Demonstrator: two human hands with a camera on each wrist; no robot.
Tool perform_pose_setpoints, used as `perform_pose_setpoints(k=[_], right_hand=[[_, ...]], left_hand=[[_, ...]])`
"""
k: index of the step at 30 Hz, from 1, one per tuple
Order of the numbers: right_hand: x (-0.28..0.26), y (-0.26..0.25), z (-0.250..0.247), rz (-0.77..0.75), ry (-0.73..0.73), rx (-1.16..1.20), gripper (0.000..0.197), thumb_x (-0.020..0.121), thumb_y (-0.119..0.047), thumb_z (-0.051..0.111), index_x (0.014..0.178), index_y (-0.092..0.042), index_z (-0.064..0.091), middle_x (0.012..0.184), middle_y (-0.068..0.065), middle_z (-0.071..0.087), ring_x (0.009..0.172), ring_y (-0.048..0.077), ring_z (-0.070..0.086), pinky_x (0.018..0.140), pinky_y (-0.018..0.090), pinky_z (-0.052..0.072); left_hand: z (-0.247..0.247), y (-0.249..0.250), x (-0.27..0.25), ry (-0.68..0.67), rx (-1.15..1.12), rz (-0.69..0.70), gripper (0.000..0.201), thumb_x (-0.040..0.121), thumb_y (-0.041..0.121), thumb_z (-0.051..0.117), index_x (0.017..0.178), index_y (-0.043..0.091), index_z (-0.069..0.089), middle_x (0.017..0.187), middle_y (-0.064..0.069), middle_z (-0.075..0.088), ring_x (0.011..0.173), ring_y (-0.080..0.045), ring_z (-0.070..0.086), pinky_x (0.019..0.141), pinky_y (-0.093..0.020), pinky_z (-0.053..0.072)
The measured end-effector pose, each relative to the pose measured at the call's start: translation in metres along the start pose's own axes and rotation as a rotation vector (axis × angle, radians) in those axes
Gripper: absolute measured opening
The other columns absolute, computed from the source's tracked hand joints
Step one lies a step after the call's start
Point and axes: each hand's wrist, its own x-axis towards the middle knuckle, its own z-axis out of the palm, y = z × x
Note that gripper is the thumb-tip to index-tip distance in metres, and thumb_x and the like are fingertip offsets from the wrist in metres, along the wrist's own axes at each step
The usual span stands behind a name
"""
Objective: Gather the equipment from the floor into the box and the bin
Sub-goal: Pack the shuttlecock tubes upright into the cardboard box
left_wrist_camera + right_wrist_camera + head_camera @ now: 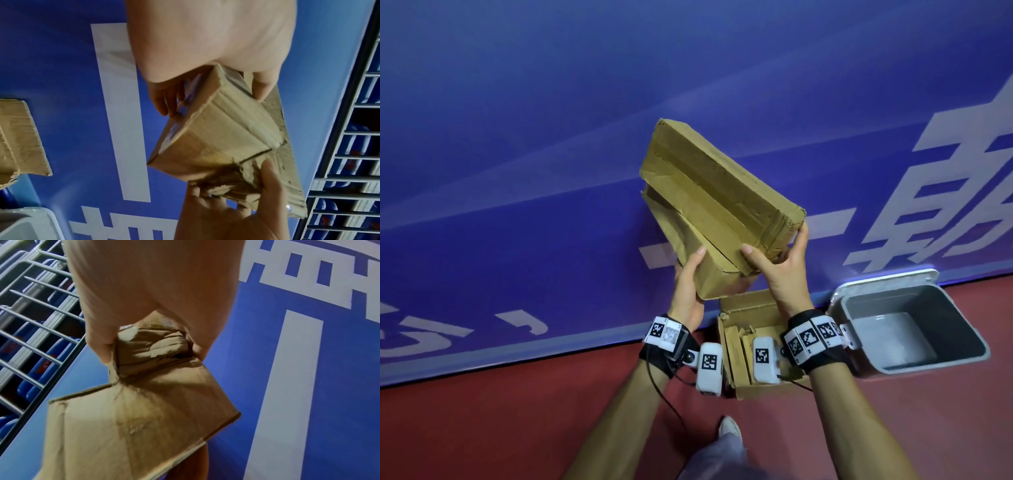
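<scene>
I hold a bundle of worn brown cardboard in the air: a long taped box (722, 185) lying against a second brown box (688, 240). My left hand (690, 274) grips the lower box's near corner, thumb on its face. My right hand (780, 263) grips the crumpled near end of the taped box. In the left wrist view the left hand (211, 92) clasps the box (216, 138), and the right hand (236, 211) pinches its torn end. In the right wrist view the right hand (151, 347) holds that crumpled end above a flat cardboard face (144, 426).
An open cardboard box (763, 385) with cardboard pieces inside sits on the red floor right below my hands. To its right stands a grey bin (969, 329), lid open. A blue banner wall (517, 137) runs behind. My shoe (729, 426) is near the bottom.
</scene>
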Motion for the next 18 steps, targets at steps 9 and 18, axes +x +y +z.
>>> perform_pose_setpoints(k=[9,18], right_hand=[[0.048,0.013,0.012,0.111,-0.041,0.041,0.073,0.089,-0.053,0.073,0.15,-0.032,0.039,0.146,-0.007,0.059,0.137,0.012,0.055,0.117,0.046,0.043],[0.088,-0.001,-0.03,0.083,-0.084,0.055,0.055,0.097,-0.03,0.061,0.149,-0.031,0.046,0.115,0.002,0.07,0.104,0.017,0.066,0.084,0.035,0.058]], left_hand=[[-0.016,0.013,0.039,-0.108,-0.121,-0.184,0.058,0.103,0.049,0.052,0.147,0.012,0.055,0.143,-0.016,0.062,0.135,-0.033,0.058,0.118,-0.052,0.039],[-0.02,0.008,0.057,-0.12,-0.123,-0.178,0.04,0.089,0.045,0.073,0.113,0.014,0.08,0.128,-0.02,0.069,0.12,-0.036,0.066,0.115,-0.053,0.044]])
